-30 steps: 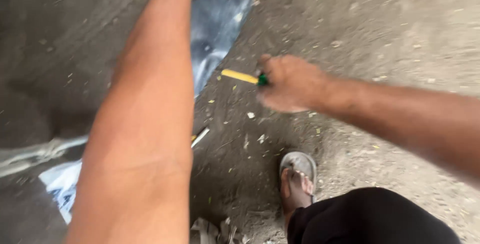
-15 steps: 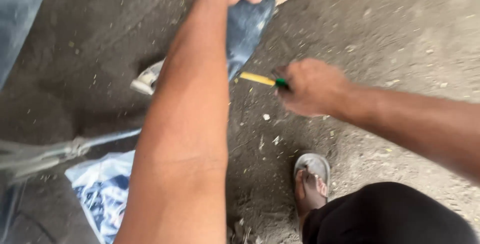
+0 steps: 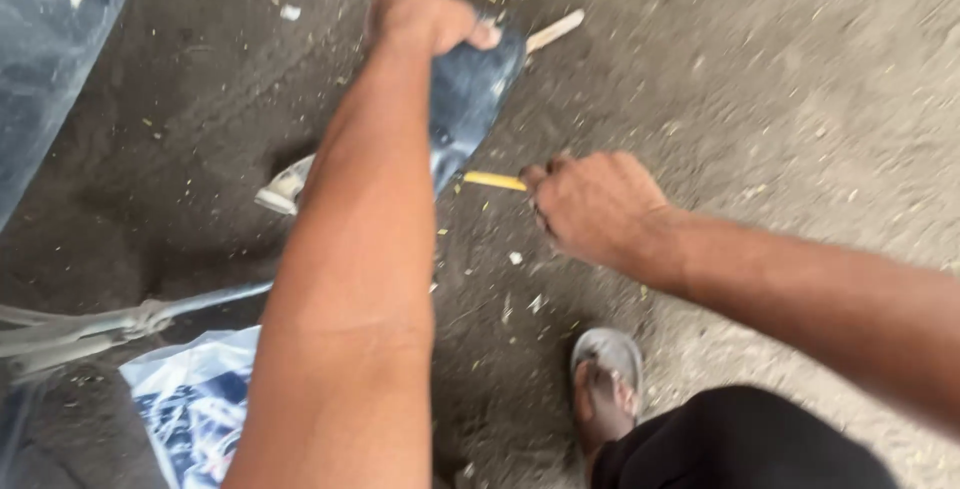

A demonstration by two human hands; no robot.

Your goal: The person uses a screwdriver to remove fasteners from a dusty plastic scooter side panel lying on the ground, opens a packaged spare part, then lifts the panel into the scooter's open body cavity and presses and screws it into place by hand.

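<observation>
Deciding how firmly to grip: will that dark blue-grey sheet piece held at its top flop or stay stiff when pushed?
The dark blue-grey sheet piece probably holds fairly stiff: gripped by the left hand at its top, it doesn't sag. Its glossy face may be slippery.

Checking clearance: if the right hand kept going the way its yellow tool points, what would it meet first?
Probably the dark blue piece held by the left hand: the right hand aims its yellow tool at its lower edge, tip hidden there. Depth is unclear.

Soft, even daylight falls without glare; shadows on the ground (image 3: 760, 99) are faint. Motion blur smears the whole frame, worst at the edges.
</observation>
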